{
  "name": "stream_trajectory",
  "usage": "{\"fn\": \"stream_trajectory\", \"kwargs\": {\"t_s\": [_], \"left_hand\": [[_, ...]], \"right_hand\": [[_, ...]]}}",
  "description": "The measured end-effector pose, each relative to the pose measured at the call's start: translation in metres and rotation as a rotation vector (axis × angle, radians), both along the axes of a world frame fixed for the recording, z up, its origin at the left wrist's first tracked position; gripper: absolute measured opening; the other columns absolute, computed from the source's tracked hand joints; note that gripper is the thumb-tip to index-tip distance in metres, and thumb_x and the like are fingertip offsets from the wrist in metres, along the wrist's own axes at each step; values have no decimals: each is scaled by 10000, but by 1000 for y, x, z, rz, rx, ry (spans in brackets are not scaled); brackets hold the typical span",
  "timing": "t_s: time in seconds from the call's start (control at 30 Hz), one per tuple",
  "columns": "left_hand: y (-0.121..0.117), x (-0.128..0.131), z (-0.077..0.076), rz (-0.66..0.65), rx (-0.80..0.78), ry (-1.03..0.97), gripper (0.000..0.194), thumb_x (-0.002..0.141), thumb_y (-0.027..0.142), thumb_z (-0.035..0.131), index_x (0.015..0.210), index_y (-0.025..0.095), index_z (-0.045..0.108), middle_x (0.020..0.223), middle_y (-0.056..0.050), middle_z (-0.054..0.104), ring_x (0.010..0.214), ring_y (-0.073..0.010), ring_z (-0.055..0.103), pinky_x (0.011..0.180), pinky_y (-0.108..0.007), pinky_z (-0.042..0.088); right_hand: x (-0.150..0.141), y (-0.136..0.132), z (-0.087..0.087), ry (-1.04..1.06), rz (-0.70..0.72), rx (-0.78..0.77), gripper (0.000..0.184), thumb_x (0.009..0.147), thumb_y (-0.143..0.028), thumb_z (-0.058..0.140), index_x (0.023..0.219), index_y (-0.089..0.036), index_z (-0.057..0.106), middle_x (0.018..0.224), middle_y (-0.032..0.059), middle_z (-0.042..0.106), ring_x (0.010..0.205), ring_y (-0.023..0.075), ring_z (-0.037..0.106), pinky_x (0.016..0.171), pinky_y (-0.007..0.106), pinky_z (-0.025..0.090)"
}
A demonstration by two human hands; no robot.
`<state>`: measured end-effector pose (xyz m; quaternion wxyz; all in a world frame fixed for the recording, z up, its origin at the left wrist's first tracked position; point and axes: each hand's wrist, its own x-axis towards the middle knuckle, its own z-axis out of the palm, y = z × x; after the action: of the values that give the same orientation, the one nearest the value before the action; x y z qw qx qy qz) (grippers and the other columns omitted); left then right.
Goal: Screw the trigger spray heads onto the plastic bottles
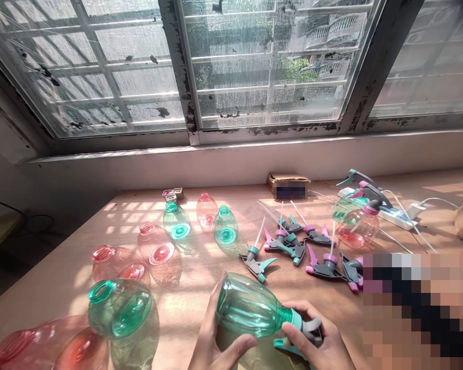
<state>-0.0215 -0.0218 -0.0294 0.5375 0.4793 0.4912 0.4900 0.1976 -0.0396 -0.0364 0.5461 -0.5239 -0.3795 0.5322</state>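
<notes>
A clear green spray bottle lies on its side between my two hands, low in the middle of the view. My left hand is wrapped round the bottle's base end, thumb along the near side. At the neck, my right hand closes round the grey and teal spray head, its thumb on the teal collar. The teal trigger points toward me under that hand. Part of the spray head is hidden by the fingers.
Open green bottles and pink bottles stand on the left. Several loose spray heads with tubes lie beyond my hands. Bottles with heads fitted stand at right, near a power strip. A cardboard box sits by the wall.
</notes>
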Motion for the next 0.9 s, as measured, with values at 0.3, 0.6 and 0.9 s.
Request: {"fn": "stream_trajectory", "kwargs": {"t_s": [0.3, 0.6, 0.9], "left_hand": [[-2, -1, 3, -41, 30, 36, 994, 815, 440, 865, 1675, 313, 384, 1726, -78, 476, 1645, -373, 313, 1373, -524, 181], [4, -6, -13, -65, 43, -63, 909, 800, 516, 900, 1604, 377, 499, 1686, -48, 538, 1594, -394, 414, 1346, -543, 282], [0, 1, 7, -55, 42, -8, 925, 787, 493, 911, 1603, 325, 511, 1645, -71, 586, 1598, -374, 411, 1344, -497, 295]], "right_hand": [[3, 0, 0, 2, 37, -41, 621, 708, -720, 909, 971, -167, 808, 670, 7, 736, 593, 179, 734, 601, 259, 647], [2, 0, -1, 18, 50, -34, 632, 715, -729, 900, 981, -164, 796, 692, 16, 751, 604, 188, 741, 617, 279, 660], [2, -1, 1, 58, 28, -18, 592, 722, -700, 911, 977, -177, 802, 661, -1, 724, 617, 204, 731, 624, 304, 663]]}}
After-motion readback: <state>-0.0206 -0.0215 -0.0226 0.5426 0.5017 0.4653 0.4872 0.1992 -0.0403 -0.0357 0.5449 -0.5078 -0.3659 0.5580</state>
